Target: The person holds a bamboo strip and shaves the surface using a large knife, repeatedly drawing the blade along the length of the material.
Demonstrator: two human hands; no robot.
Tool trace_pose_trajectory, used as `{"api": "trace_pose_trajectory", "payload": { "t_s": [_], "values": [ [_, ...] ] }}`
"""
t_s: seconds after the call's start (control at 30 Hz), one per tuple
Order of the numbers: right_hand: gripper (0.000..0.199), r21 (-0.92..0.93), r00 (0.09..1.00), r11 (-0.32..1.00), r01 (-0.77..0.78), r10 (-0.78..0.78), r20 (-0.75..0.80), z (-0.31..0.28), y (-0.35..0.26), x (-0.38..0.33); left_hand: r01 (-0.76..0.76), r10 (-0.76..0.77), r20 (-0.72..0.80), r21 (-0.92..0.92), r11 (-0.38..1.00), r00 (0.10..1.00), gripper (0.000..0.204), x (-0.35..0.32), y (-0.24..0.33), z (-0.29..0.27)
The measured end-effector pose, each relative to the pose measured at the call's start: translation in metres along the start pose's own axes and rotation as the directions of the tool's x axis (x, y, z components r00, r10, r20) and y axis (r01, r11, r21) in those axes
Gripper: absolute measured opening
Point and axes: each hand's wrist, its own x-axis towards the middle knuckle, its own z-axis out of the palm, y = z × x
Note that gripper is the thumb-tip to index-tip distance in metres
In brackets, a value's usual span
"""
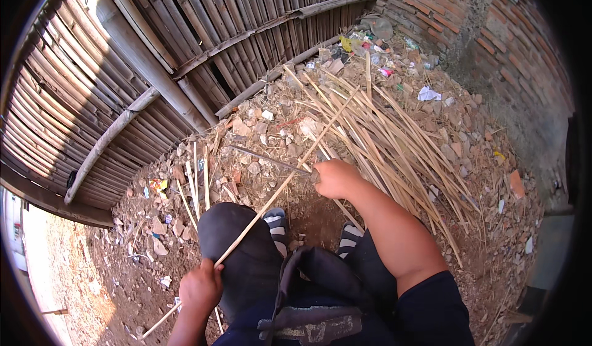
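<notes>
A person seen from above, with a bare left hand (200, 287) and bare right hand (335, 178), bare forearms, a short dark navy sleeve (431, 309) on the right arm, dark trousers (243, 253), black-and-white striped footwear (276, 221), and a dark strap (308, 324) across the lap.

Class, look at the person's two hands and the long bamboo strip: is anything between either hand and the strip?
Nothing visible. The left hand grips the bamboo strip near its lower end, and the right hand holds a blade against it farther up.
</notes>
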Motion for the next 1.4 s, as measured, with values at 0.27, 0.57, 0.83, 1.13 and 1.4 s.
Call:
{"api": "trace_pose_trajectory", "payload": {
  "t_s": [0.27,0.57,0.83,1.13,1.4],
  "values": [
    [0.037,0.064,0.999,0.997,-0.045,0.045,-0.006,0.015,0.021,0.011,0.001,0.000,0.013,-0.042,0.999,1.000,0.039,0.004,0.004,-0.007],
    [0.026,0.022,0.987,0.998,0.064,-0.060,-0.152,0.007,-0.006,-0.021,-0.056,0.067,0.038,-0.223,0.973,0.997,0.041,0.011,-0.020,0.010],
    [0.028,0.021,0.967,0.996,0.086,-0.078,-0.244,0.013,-0.014,-0.021,-0.044,0.057,0.046,-0.243,0.969,0.997,0.040,0.011,-0.019,0.008],
    [0.027,0.064,0.966,0.988,0.140,-0.122,-0.230,0.025,-0.017,-0.015,-0.043,0.052,0.031,-0.235,0.971,0.998,0.041,0.011,-0.018,0.007],
    [0.032,0.101,0.975,0.994,0.043,-0.020,-0.223,0.019,0.000,-0.005,-0.064,0.073,0.025,-0.277,0.959,0.997,0.040,0.014,-0.018,0.006]
  ]
}}
